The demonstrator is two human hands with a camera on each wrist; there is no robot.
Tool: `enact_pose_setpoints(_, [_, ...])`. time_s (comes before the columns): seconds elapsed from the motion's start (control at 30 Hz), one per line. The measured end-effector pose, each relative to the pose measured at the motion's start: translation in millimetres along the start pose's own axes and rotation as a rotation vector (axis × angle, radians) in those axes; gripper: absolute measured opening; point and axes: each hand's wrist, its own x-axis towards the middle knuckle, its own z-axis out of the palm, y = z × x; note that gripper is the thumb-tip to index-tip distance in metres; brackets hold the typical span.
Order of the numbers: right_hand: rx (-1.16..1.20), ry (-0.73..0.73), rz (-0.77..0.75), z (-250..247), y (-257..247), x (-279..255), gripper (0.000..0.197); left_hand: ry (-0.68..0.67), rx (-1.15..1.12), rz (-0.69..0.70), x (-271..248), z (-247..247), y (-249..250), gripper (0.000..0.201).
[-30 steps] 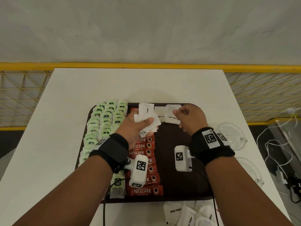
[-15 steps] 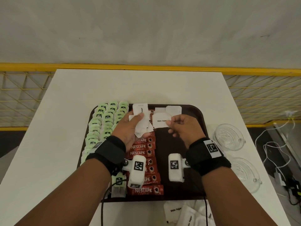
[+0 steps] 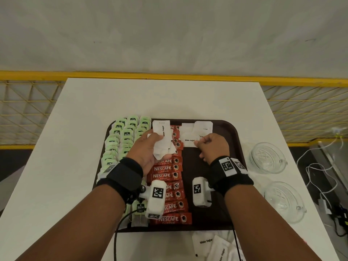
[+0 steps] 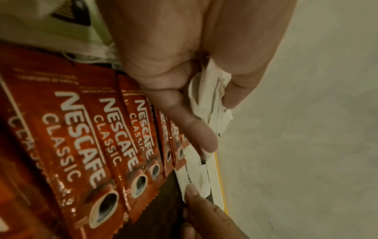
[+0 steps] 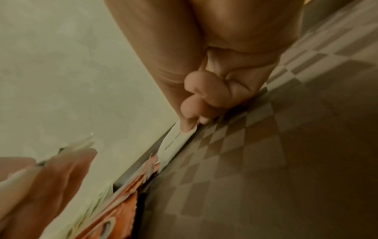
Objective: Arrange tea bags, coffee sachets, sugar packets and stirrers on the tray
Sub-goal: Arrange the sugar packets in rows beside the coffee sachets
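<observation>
A dark brown tray (image 3: 233,147) lies on the white table. Green tea bags (image 3: 120,140) fill its left part and red coffee sachets (image 3: 169,193) run down the middle. My left hand (image 3: 148,151) grips a bunch of white sugar packets (image 3: 162,142) above the sachets; the left wrist view shows the bunch of packets (image 4: 210,100) squeezed between thumb and fingers. My right hand (image 3: 211,147) pinches one sugar packet (image 3: 189,141) by its edge at the tray's far middle, next to a few laid packets (image 3: 203,128). No stirrers are in view.
Two clear glass bowls (image 3: 265,157) (image 3: 282,200) stand on the table right of the tray. Loose sugar packets (image 3: 209,245) lie at the near table edge. A yellow railing (image 3: 169,75) runs behind the table. Cables hang at the far right.
My right hand has drawn back toward me and left with one sugar packet pinched, bringing it down at the tray's far middle. My left hand has stayed put, holding its bunch.
</observation>
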Motion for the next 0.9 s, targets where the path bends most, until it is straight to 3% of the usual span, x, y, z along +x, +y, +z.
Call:
enact_pose_setpoints(0.1, [-0.031, 0.055, -0.036, -5.6, -4.9, -1.5, 0.025, -0.022, 0.052, -0.004, -1.4, 3.4, -0.9, 0.037])
enact_pose_setpoints(0.2, [0.009, 0.040, -0.178, -10.6, -18.4, -4.7, 0.025, -0.068, 0.138, -0.006, -3.3, 5.9, -3.0, 0.035])
enact_pose_setpoints(0.33, [-0.015, -0.192, -0.348, -21.2, -40.8, -16.0, 0.022, -0.138, 0.297, -0.002, -7.3, 11.4, -6.9, 0.032])
enact_pose_setpoints(0.4, [-0.079, -0.295, -0.353, -24.2, -41.9, -15.8, 0.023, -0.170, 0.342, 0.013, -9.0, 14.7, -8.6, 0.034])
enact_pose_setpoints(0.57, [0.160, -0.272, -0.209, -31.7, -29.8, -19.2, 0.018, -0.138, 0.300, 0.040, -9.4, 20.5, -10.5, 0.043])
enact_pose_setpoints(0.8, [0.808, -0.129, 0.182, -34.4, 0.0, -16.5, 0.009, -0.027, 0.229, 0.093, -4.8, 9.1, -8.7, 0.037])
enact_pose_setpoints(0.9, [0.836, -0.093, 0.258, -27.0, 11.3, -13.4, 0.010, 0.003, 0.227, 0.127, -4.0, 4.3, -8.6, 0.033])
